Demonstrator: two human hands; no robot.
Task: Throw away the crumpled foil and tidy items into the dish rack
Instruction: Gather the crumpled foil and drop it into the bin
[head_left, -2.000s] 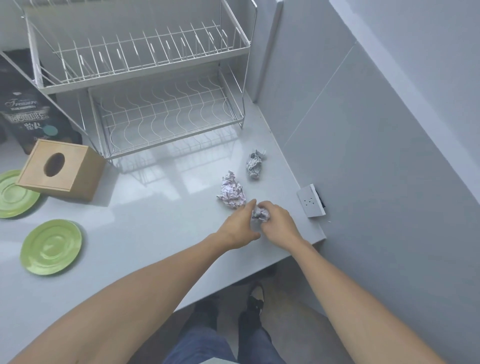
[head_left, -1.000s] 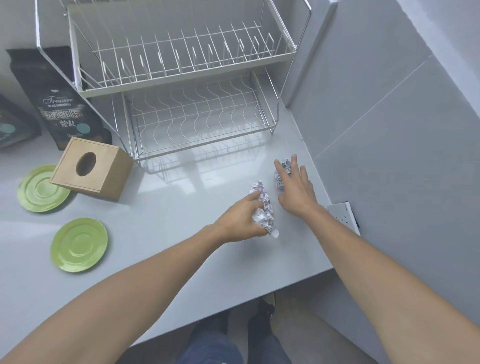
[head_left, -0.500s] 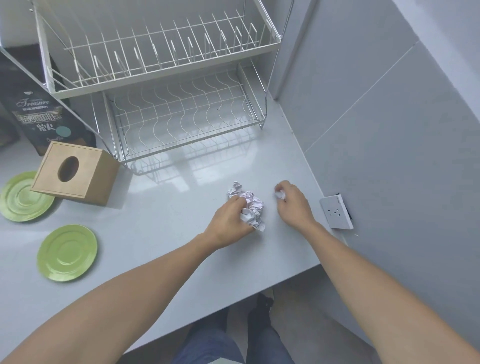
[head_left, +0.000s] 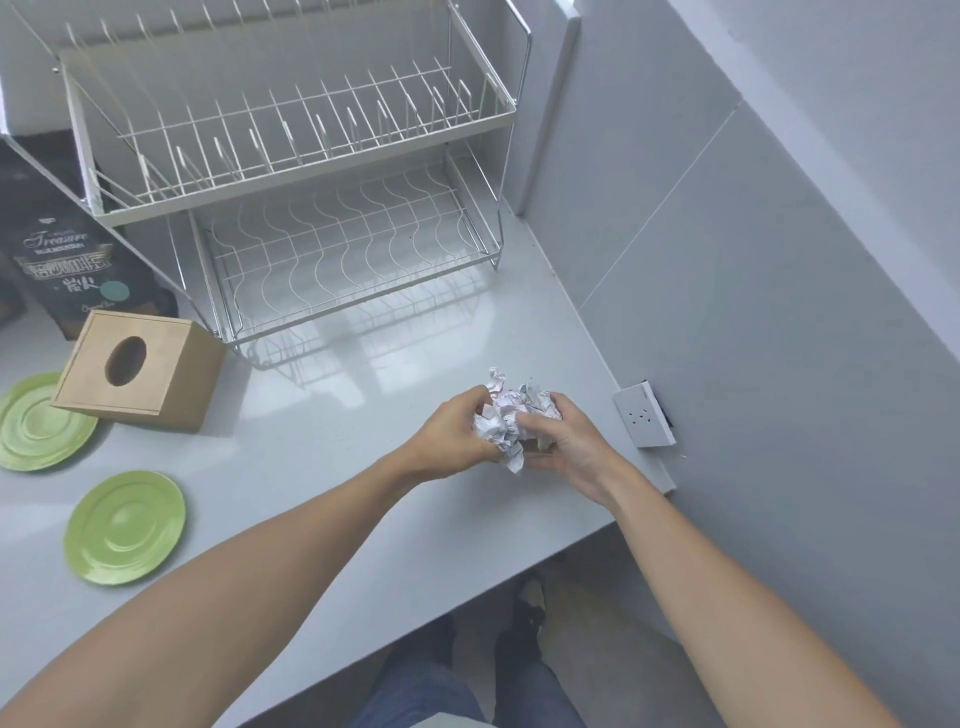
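Note:
A bunch of crumpled foil is pressed between both my hands, just above the white counter near its right edge. My left hand grips its left side and my right hand cups its right side, hiding part of it. The two-tier white wire dish rack stands empty at the back. Two green plates lie flat on the left: one plate nearer me, the other plate partly under the wooden box.
A wooden tissue box lies tilted left of the rack, with a dark coffee bag behind it. A white wall socket sits on the grey wall at the right. The counter's front edge drops to the floor and my feet.
My hands, each holding foil, have come together and joined the pieces into one bunch. One second ago my right hand reached for the far piece; no loose foil lies on the counter now.

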